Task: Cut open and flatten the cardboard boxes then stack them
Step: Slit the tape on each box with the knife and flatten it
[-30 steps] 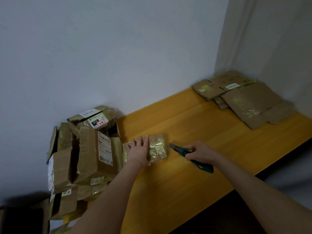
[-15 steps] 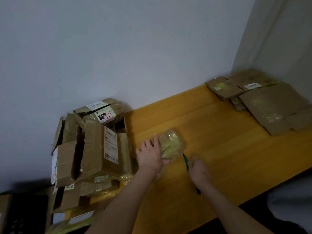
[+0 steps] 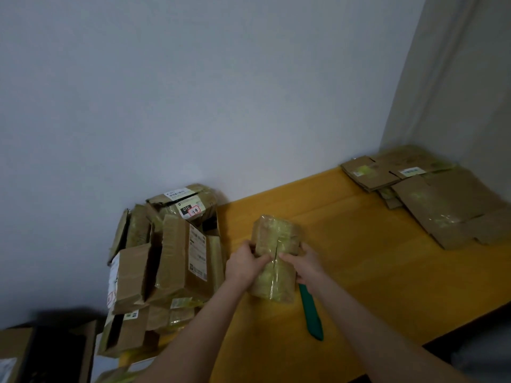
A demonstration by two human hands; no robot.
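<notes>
**Held item:** small cardboard box, wrapped in glossy yellowish tape, over the near-left part of the desk. A dark slit runs along its top seam. Whether its underside touches the desk cannot be told.

**Left hand**: fingers clasp the box's left side, thumb on top beside the slit.

**Right hand**: fingers clasp the right side, thumb on top at the slit's other edge.

**Green cutter**: lies loose on the desk just beside the right forearm. Its far end is hidden under the box and wrist.

**Pile of unopened boxes**: heaped at the desk's left end against the wall, close to the left hand, several tilted.

**Flattened cardboard stack**: far right corner of the desk, well apart from the hands.

**Dark open carton**: bottom left, below the pile.

**Writing:** the topmost box's label reads "010" beside a red-outlined mark. Print on the other shipping labels is too small to read.
</notes>
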